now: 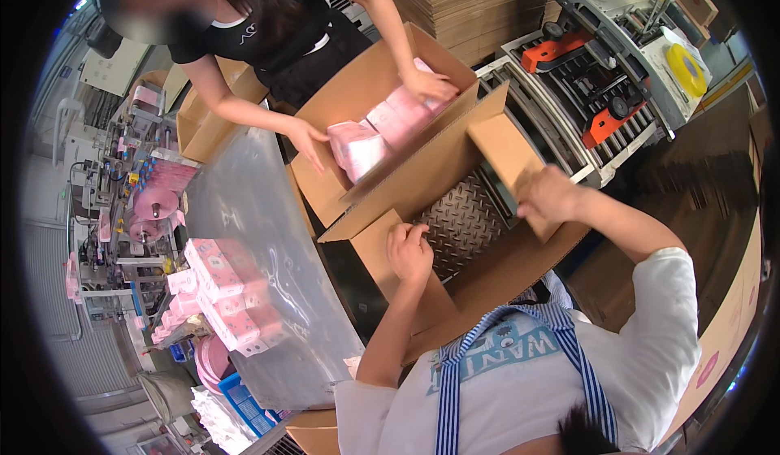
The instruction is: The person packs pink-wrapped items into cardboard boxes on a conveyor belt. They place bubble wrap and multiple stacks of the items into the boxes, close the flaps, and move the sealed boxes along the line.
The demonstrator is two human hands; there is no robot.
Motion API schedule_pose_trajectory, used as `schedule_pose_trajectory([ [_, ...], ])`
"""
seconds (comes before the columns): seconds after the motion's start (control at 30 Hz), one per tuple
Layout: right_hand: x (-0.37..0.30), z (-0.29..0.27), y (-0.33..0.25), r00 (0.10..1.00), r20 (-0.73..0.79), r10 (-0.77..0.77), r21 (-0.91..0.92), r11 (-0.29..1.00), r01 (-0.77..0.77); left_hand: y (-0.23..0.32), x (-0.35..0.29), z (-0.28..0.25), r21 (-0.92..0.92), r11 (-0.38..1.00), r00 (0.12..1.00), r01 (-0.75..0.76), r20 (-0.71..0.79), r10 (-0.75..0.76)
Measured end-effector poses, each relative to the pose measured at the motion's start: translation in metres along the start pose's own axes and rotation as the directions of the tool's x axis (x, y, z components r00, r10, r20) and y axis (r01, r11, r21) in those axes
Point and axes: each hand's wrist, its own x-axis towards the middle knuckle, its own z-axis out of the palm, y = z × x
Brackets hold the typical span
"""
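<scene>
Before me stands an open cardboard box [504, 280], a dark diamond-patterned metal plate [461, 221] showing through its open middle. On the box's left flap rests my left hand [410, 252], its fingers bent over the cardboard edge. My right hand [548, 197] is closed round the right flap [505, 148], slightly blurred. Just beyond, a second cardboard box [329, 118] holds several pink packs [396, 120]. A co-worker across from me has one hand on the packs and the other at that box's left side.
Pink packs [219, 276] are piled on the grey metal table [284, 292] to the left. Machinery with pink rolls [156, 203] stands beyond it. A roller conveyor with orange parts [613, 122] lies at the far right. Flat cardboard [463, 8] is stacked at the back.
</scene>
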Motion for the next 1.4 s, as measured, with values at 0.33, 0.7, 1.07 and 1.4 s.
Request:
schedule_pose_trajectory([
  [0.33, 0.048, 0.011, -0.007, 0.963, 0.030, -0.269, -0.086, 0.959, 0.271, -0.074, 0.012, -0.088, -0.410, 0.809, 0.597, 0.421, 0.797, 0.094],
  [0.7, 0.075, -0.027, -0.049, 0.961, -0.204, -0.184, -0.420, 0.904, 0.084, -0.010, -0.054, -0.035, 0.377, 0.763, 0.840, -0.526, 0.087, 0.536],
  [1.07, 0.096, 0.259, 0.158, 0.644, -0.131, 0.754, 0.575, 0.587, -0.570, -0.148, -0.075, -0.098, 0.143, 0.775, 0.782, 0.616, 0.012, -0.623],
  [1.4, -0.031, 0.054, 0.179, 0.797, -0.015, 0.604, 0.788, 0.498, -0.363, -0.124, -0.084, 0.033, -0.848, -0.116, 0.675, 0.517, 0.488, -0.553],
])
